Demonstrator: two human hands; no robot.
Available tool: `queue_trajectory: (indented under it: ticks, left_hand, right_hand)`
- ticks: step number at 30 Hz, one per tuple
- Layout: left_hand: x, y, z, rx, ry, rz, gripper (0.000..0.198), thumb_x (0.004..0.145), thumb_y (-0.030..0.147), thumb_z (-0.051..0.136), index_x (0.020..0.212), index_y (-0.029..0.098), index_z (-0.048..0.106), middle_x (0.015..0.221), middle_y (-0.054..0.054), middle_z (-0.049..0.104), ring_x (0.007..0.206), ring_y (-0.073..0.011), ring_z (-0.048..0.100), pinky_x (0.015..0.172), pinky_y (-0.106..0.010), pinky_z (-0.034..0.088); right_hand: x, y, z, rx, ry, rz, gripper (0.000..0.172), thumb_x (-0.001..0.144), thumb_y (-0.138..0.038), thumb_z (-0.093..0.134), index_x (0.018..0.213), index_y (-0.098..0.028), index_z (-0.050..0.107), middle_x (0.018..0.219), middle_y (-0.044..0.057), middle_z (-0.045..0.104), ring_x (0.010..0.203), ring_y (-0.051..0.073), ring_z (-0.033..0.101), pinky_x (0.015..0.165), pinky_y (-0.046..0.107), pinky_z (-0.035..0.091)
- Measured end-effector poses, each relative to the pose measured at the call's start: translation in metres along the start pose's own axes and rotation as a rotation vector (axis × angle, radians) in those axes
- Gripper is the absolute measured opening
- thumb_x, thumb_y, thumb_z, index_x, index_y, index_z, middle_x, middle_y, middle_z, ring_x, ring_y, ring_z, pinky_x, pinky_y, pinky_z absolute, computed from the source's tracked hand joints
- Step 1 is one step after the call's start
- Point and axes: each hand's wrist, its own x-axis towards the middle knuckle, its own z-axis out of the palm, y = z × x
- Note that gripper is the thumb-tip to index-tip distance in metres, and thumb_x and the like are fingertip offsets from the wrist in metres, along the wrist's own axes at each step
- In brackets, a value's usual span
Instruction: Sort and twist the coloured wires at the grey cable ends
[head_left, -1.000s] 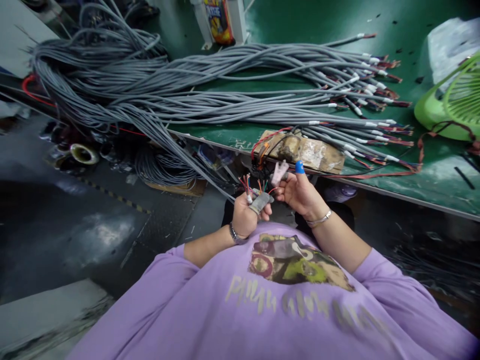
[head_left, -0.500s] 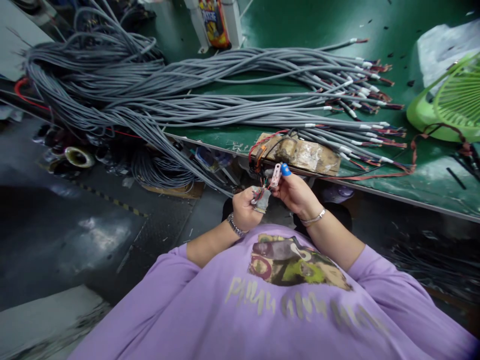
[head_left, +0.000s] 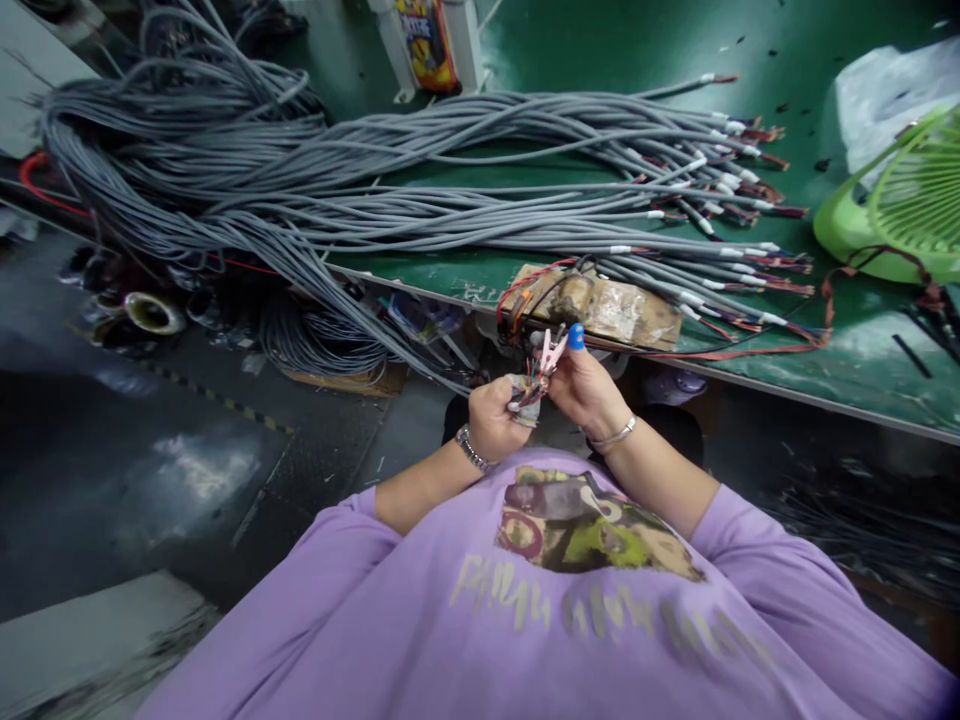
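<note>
My left hand point(head_left: 496, 414) is closed around the end of a grey cable, and thin coloured wires point(head_left: 535, 376) fan out from its grip. A grey cloth piece point(head_left: 527, 412) shows at the fingers of this hand; whether it is worn or held, I cannot tell. My right hand point(head_left: 589, 392), with a blue cover on one fingertip, pinches a pale pink clothespin point(head_left: 551, 352). The clothespin sits right at the wires, partly in front of them. Whether its jaws grip any wire is too small to make out.
Many grey cables point(head_left: 420, 220) with stripped ends lie across the green bench point(head_left: 600, 50). A taped wooden block point(head_left: 622, 308) sits at its front edge. A green fan point(head_left: 900, 200) and plastic bag point(head_left: 892, 100) are at the right, with a bottle point(head_left: 427, 45) behind.
The clothespin has turned in my right hand, so its two legs now show spread apart. My right hand has shifted slightly left, closer to my left hand and the wires.
</note>
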Motion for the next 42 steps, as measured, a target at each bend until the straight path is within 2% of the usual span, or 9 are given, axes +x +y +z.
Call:
queue_trajectory:
  ticks: [5, 10, 14, 23, 30, 33, 37, 42]
  left_hand:
    - [-0.002, -0.006, 0.003, 0.057, -0.010, 0.043, 0.004, 0.062, 0.021, 0.069, 0.064, 0.023, 0.068, 0.057, 0.000, 0.059, 0.059, -0.0144, 0.055, 0.067, -0.029, 0.047]
    - [-0.004, -0.009, 0.003, 0.096, -0.041, 0.061, 0.005, 0.063, 0.021, 0.068, 0.067, 0.023, 0.067, 0.058, 0.001, 0.059, 0.060, -0.0144, 0.056, 0.069, -0.028, 0.049]
    - [-0.002, -0.009, 0.002, 0.119, -0.023, 0.093, 0.003, 0.065, 0.021, 0.068, 0.067, 0.023, 0.067, 0.060, 0.000, 0.061, 0.058, -0.0138, 0.055, 0.066, -0.027, 0.048]
    - [0.003, -0.018, 0.008, 0.147, 0.027, 0.415, 0.005, 0.074, 0.022, 0.061, 0.070, 0.020, 0.062, 0.057, 0.002, 0.061, 0.050, -0.0093, 0.053, 0.053, -0.020, 0.043]
    - [0.000, -0.016, 0.005, 0.163, 0.031, 0.531, 0.006, 0.075, 0.015, 0.059, 0.071, 0.019, 0.061, 0.057, 0.003, 0.060, 0.048, -0.0082, 0.053, 0.051, -0.019, 0.041]
    - [0.000, -0.015, 0.004, 0.126, 0.017, 0.513, 0.007, 0.075, 0.014, 0.060, 0.070, 0.019, 0.061, 0.057, 0.003, 0.060, 0.048, -0.0078, 0.053, 0.051, -0.019, 0.042]
    - [-0.003, -0.020, 0.004, 0.044, -0.011, 0.385, 0.008, 0.080, 0.021, 0.061, 0.072, 0.018, 0.063, 0.060, 0.002, 0.062, 0.050, -0.0082, 0.056, 0.054, -0.020, 0.046]
    - [-0.012, -0.030, -0.004, -0.042, -0.011, 0.249, 0.013, 0.085, 0.030, 0.062, 0.082, 0.019, 0.067, 0.062, 0.001, 0.066, 0.050, -0.0095, 0.059, 0.053, -0.021, 0.049]
  right_hand:
    - [-0.001, -0.002, 0.007, 0.105, 0.084, 0.003, 0.041, 0.075, -0.059, 0.078, 0.072, -0.020, 0.065, 0.064, -0.002, 0.066, 0.056, 0.010, 0.057, 0.056, 0.023, 0.048]
    - [0.000, 0.000, 0.008, 0.125, 0.077, -0.026, 0.040, 0.073, -0.057, 0.081, 0.071, -0.020, 0.065, 0.064, -0.003, 0.066, 0.056, 0.009, 0.056, 0.054, 0.021, 0.049]
    - [-0.001, 0.000, 0.009, 0.128, 0.086, -0.030, 0.039, 0.074, -0.057, 0.080, 0.073, -0.020, 0.066, 0.064, -0.001, 0.067, 0.055, 0.011, 0.056, 0.054, 0.023, 0.050]
    - [-0.002, -0.002, 0.014, 0.202, 0.110, -0.025, 0.037, 0.075, -0.052, 0.081, 0.068, -0.019, 0.066, 0.058, -0.003, 0.065, 0.052, 0.009, 0.056, 0.052, 0.020, 0.048]
    - [-0.002, 0.000, 0.011, 0.170, 0.102, 0.008, 0.042, 0.075, -0.058, 0.078, 0.067, -0.019, 0.065, 0.058, -0.003, 0.064, 0.052, 0.009, 0.054, 0.051, 0.021, 0.046]
    - [-0.004, 0.000, 0.010, 0.166, 0.061, 0.042, 0.044, 0.076, -0.063, 0.075, 0.071, -0.020, 0.065, 0.061, -0.003, 0.065, 0.055, 0.010, 0.054, 0.053, 0.023, 0.046]
    - [-0.004, 0.000, 0.003, 0.171, 0.004, 0.081, 0.047, 0.079, -0.069, 0.067, 0.079, -0.022, 0.066, 0.067, -0.003, 0.066, 0.062, 0.012, 0.058, 0.059, 0.024, 0.047]
    - [-0.006, -0.002, -0.006, 0.100, -0.057, 0.111, 0.056, 0.080, -0.078, 0.058, 0.078, -0.022, 0.065, 0.071, 0.000, 0.067, 0.060, 0.012, 0.056, 0.055, 0.023, 0.045]
